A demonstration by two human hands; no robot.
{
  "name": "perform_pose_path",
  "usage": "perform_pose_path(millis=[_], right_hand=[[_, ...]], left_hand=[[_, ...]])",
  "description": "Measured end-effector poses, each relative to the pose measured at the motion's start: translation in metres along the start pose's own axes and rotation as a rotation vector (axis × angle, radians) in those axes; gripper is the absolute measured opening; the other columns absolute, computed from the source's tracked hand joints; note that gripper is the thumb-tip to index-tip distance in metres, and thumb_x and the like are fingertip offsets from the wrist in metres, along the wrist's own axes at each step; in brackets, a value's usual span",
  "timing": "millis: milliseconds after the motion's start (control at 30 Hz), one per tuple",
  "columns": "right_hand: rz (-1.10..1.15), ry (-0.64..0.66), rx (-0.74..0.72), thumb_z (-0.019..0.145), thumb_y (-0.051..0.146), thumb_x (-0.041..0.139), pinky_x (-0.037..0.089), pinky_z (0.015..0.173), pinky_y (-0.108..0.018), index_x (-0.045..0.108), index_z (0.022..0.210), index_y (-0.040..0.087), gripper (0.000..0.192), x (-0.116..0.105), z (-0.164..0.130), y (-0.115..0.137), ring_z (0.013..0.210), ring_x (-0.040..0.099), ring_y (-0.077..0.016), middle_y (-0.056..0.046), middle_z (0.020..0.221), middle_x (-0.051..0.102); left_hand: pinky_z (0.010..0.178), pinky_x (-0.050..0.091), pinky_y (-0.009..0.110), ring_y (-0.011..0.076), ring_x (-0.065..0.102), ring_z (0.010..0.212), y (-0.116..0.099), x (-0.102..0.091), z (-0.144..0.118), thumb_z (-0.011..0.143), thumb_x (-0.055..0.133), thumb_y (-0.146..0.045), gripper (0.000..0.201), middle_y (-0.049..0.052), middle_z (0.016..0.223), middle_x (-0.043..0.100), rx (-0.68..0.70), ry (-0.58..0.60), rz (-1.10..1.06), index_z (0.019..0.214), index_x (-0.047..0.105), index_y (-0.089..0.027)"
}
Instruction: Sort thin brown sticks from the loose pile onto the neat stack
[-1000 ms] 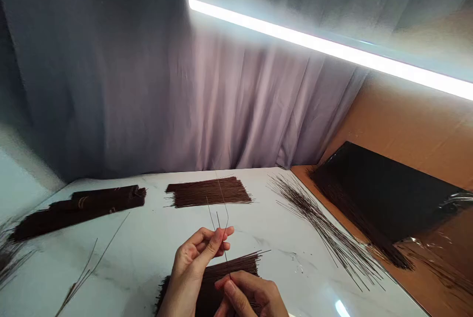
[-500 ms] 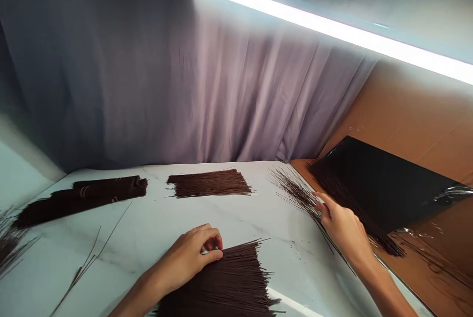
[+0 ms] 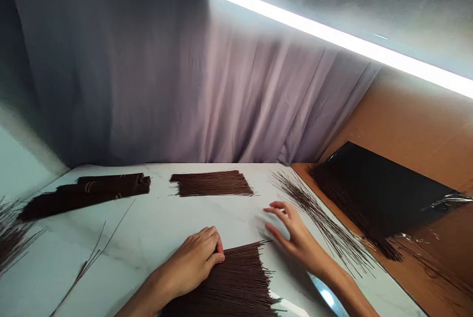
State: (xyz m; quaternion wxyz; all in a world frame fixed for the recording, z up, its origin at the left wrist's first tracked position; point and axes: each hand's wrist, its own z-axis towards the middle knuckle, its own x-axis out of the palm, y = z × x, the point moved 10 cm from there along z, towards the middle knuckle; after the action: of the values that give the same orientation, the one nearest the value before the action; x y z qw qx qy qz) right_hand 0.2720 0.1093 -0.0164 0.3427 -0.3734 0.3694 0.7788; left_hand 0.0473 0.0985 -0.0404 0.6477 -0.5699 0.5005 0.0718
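Nearest you, a flat fan of thin dark-brown sticks [image 3: 229, 282] lies on the white marbled surface [image 3: 155, 228], its tips pointing away to the right. Your left hand [image 3: 195, 263] rests on the fan's left edge, fingers [image 3: 216, 253] curled down onto the sticks; whether any stick is pinched under them is hard to tell from this angle. Your right hand [image 3: 291, 233] hovers just beyond the fan's far right corner, fingers spread and loose, holding nothing, its outline a little blurred.

To the right of that hand, a loose scatter of thin brown sticks [image 3: 321, 218] runs diagonally along the surface's right edge, near your fingertips but apart from them. On the near left, a few stray single sticks [image 3: 92, 253] lie on the bare marble, and at the far left edge a ragged tuft of sticks [image 3: 13, 235] pokes into view.

Farther back, a neat rectangular layer of brown sticks [image 3: 212, 184] lies in the middle, well apart from both hands. Left of it sit dark-brown tied bundles of sticks [image 3: 88, 191], laid end to end.

Off the surface to the right, a large black mass of sticks in clear plastic wrap [image 3: 380, 193] rests on a brown cardboard sheet [image 3: 417, 129]. A grey pleated curtain [image 3: 185, 90] hangs behind everything, under a bright strip light [image 3: 332, 36].
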Motion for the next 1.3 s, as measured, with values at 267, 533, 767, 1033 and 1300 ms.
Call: perform_pose_path(millis=[267, 533, 767, 1033, 1300], right_hand=[[0.482, 0.209, 0.033, 0.110, 0.036, 0.041, 0.048, 0.097, -0.036, 0.067, 0.111, 0.027, 0.028, 0.015, 0.000, 0.057, 0.105, 0.060, -0.0212, -0.005, 0.108, 0.065], [0.675, 0.173, 0.181, 0.099, 0.046, 0.062, 0.047, 0.080, -0.030, 0.072, 0.097, 0.022, 0.026, 0.017, 0.002, 0.050, 0.086, 0.060, -0.0193, -0.003, 0.092, 0.067], [0.623, 0.045, 0.264, 0.098, 0.047, 0.061, 0.047, 0.078, -0.031, 0.072, 0.091, 0.021, 0.029, 0.014, 0.004, 0.033, 0.081, 0.061, -0.0196, -0.002, 0.085, 0.068], [0.719, 0.097, 0.350, 0.100, 0.051, 0.056, 0.049, 0.073, -0.027, 0.070, 0.092, 0.022, 0.034, 0.035, -0.005, 0.044, 0.079, 0.062, -0.0185, -0.001, 0.081, 0.068], [0.091, -0.096, 0.210, 0.109, 0.040, 0.033, 0.053, 0.065, -0.030, 0.065, 0.097, 0.020, 0.040, 0.044, 0.056, 0.012, 0.070, 0.064, -0.0190, -0.005, 0.087, 0.070]], left_hand=[[0.078, 0.042, 0.031, 0.0193, 0.057, 0.084, -0.013, -0.007, -0.006, 0.103, 0.039, -0.021, 0.016, 0.002, 0.094, 0.061, 0.116, -0.005, 0.032, 0.090, 0.047, -0.023], [0.081, 0.041, 0.028, 0.0180, 0.058, 0.089, -0.013, -0.012, -0.007, 0.108, 0.031, -0.034, 0.022, 0.000, 0.096, 0.063, 0.064, 0.032, -0.201, 0.102, 0.050, -0.025], [0.072, 0.038, 0.025, 0.0171, 0.053, 0.078, -0.017, -0.016, -0.005, 0.106, 0.035, -0.043, 0.030, -0.003, 0.082, 0.058, 0.039, 0.000, -0.206, 0.092, 0.055, -0.025], [0.069, 0.036, 0.024, 0.0160, 0.053, 0.070, -0.029, -0.022, -0.004, 0.104, 0.045, -0.043, 0.031, -0.005, 0.071, 0.056, 0.072, -0.043, -0.161, 0.087, 0.064, -0.026], [0.066, 0.037, 0.023, 0.0153, 0.052, 0.067, -0.004, -0.027, 0.003, 0.103, 0.046, -0.043, 0.030, -0.005, 0.069, 0.056, 0.017, -0.093, -0.201, 0.087, 0.063, -0.023]])
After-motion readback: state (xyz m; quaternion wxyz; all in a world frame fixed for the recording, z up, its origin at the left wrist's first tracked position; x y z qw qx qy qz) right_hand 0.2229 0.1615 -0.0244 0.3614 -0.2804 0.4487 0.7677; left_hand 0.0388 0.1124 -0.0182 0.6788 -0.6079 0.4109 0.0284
